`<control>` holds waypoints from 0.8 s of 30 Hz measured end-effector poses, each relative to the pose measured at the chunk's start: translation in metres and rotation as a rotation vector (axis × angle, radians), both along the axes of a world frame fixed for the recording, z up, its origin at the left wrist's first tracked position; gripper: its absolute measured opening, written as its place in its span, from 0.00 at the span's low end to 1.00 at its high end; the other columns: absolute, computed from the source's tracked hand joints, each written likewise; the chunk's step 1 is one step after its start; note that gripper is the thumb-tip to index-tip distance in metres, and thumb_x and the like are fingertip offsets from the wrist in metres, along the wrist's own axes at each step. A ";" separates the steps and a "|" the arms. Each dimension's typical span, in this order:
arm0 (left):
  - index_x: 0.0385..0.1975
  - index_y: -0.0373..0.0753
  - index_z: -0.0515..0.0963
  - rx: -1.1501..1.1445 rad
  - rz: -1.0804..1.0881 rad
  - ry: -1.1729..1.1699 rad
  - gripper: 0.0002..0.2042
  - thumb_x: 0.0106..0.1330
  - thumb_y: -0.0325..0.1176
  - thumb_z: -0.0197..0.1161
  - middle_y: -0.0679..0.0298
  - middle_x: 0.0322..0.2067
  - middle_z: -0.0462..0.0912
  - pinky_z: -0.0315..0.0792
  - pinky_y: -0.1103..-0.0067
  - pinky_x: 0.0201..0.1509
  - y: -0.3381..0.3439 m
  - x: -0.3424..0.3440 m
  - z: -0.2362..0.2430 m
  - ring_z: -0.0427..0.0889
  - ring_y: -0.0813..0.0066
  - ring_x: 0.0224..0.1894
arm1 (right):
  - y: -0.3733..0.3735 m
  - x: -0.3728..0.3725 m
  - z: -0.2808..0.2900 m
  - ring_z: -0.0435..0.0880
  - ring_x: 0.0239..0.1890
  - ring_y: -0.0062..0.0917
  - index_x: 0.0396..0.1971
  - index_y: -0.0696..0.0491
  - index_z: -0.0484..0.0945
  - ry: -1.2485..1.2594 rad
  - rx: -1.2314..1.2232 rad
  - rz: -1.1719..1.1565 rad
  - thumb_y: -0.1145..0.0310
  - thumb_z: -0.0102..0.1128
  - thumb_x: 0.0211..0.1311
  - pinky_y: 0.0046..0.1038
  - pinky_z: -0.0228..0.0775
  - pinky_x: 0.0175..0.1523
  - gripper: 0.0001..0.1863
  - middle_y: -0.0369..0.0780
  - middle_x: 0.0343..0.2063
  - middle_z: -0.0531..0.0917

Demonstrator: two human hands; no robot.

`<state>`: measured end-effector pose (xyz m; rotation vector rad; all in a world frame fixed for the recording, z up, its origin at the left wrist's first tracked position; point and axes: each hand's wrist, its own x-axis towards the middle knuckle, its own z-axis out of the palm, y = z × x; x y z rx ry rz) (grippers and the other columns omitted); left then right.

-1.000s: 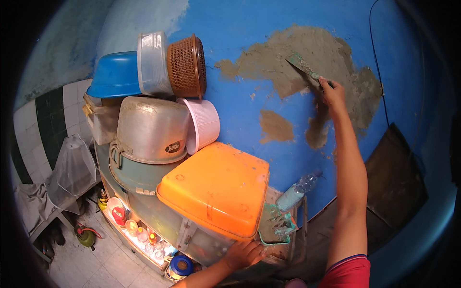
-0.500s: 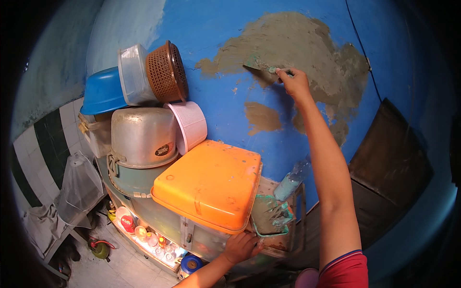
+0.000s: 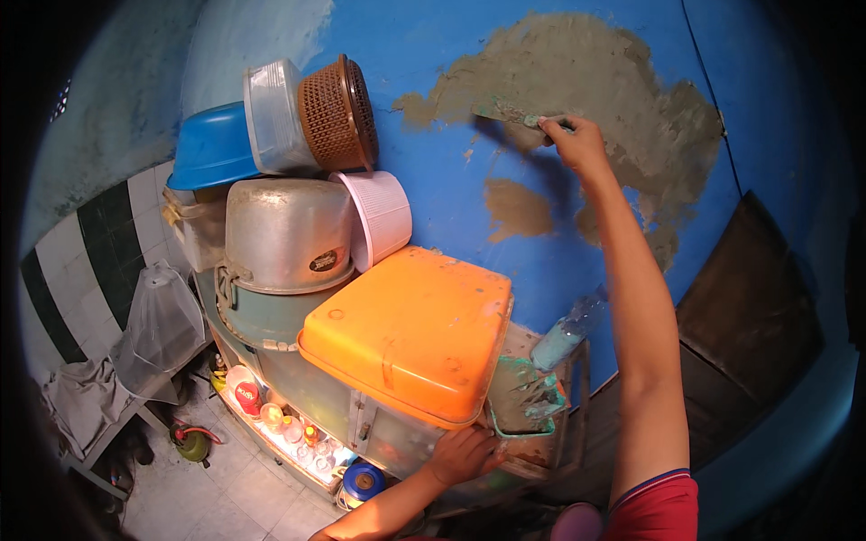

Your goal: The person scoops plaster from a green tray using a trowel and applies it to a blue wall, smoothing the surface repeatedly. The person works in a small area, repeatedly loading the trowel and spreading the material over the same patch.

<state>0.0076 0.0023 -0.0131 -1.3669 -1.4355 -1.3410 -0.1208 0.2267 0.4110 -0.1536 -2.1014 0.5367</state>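
Note:
High on the blue wall, my right hand [image 3: 575,144] is closed on a flat scraper [image 3: 505,114] smeared with grey-green. Its blade lies against the lower left part of a wet-looking grey cement patch [image 3: 577,72]. A smaller grey smear [image 3: 517,209] sits below. My left hand [image 3: 464,455] is down at the front edge of a cabinet [image 3: 397,440], fingers bent over that edge beneath an upturned orange basin [image 3: 410,329]. Just right of these fingers is a green tub [image 3: 523,431] holding grey cement. Behind the tub leans a clear plastic bottle [image 3: 564,335] with pale contents.
Stacked left of the basin are a metal pot [image 3: 287,230], a pink basket [image 3: 383,216], a brown basket [image 3: 329,117], a clear container [image 3: 278,113] and a blue basin [image 3: 212,149]. A dark cable [image 3: 704,72] runs down the wall. Jars [image 3: 293,428] stand on a lit shelf below.
The scraper has turned so that its blade shows narrower against the wall. My left hand stays at the cabinet edge. The whole view has shifted slightly, with things sitting further right.

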 end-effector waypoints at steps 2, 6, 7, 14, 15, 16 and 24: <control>0.32 0.45 0.81 -0.003 0.006 -0.003 0.13 0.51 0.41 0.74 0.66 0.32 0.80 0.73 0.74 0.37 0.002 0.000 -0.003 0.82 0.66 0.37 | -0.007 -0.020 -0.005 0.82 0.28 0.20 0.34 0.55 0.87 -0.035 0.046 -0.022 0.54 0.67 0.57 0.25 0.71 0.37 0.18 0.38 0.24 0.87; 0.32 0.45 0.81 -0.020 -0.005 -0.013 0.13 0.51 0.41 0.74 0.66 0.32 0.80 0.73 0.73 0.36 0.002 -0.001 -0.005 0.82 0.65 0.36 | 0.004 -0.016 -0.012 0.83 0.28 0.20 0.34 0.55 0.87 -0.038 0.059 -0.101 0.53 0.67 0.57 0.26 0.72 0.37 0.18 0.38 0.23 0.87; 0.32 0.45 0.81 -0.030 -0.004 -0.020 0.13 0.51 0.41 0.74 0.66 0.32 0.80 0.73 0.73 0.36 0.002 0.000 -0.006 0.82 0.65 0.36 | 0.017 -0.008 -0.012 0.82 0.28 0.20 0.33 0.55 0.87 -0.040 0.053 -0.107 0.53 0.67 0.57 0.26 0.72 0.37 0.18 0.38 0.23 0.86; 0.34 0.44 0.79 -0.019 -0.001 0.001 0.13 0.54 0.41 0.73 0.66 0.32 0.80 0.72 0.76 0.34 0.004 -0.002 -0.006 0.81 0.69 0.34 | 0.053 0.086 -0.001 0.63 0.14 0.10 0.33 0.55 0.84 -0.034 -0.082 -0.066 0.55 0.68 0.61 0.19 0.50 0.19 0.16 0.32 0.21 0.80; 0.35 0.43 0.79 -0.016 -0.001 0.003 0.13 0.56 0.42 0.72 0.66 0.33 0.81 0.72 0.77 0.33 0.004 -0.001 -0.007 0.80 0.70 0.32 | 0.056 0.098 0.001 0.63 0.15 0.10 0.33 0.55 0.84 -0.035 -0.095 -0.068 0.55 0.68 0.61 0.19 0.49 0.19 0.16 0.32 0.21 0.79; 0.35 0.43 0.79 -0.018 -0.002 0.000 0.13 0.56 0.41 0.72 0.66 0.33 0.81 0.72 0.77 0.33 0.003 -0.001 -0.006 0.80 0.70 0.32 | 0.059 0.110 0.003 0.63 0.15 0.10 0.34 0.55 0.84 -0.038 -0.108 -0.068 0.55 0.68 0.62 0.19 0.48 0.19 0.16 0.32 0.21 0.79; 0.31 0.44 0.79 -0.021 -0.008 -0.010 0.13 0.51 0.40 0.74 0.66 0.30 0.79 0.73 0.73 0.36 0.004 -0.001 -0.006 0.82 0.64 0.35 | 0.031 0.088 -0.002 0.74 0.20 0.15 0.32 0.57 0.86 -0.027 -0.076 0.002 0.57 0.68 0.60 0.21 0.61 0.24 0.16 0.35 0.21 0.83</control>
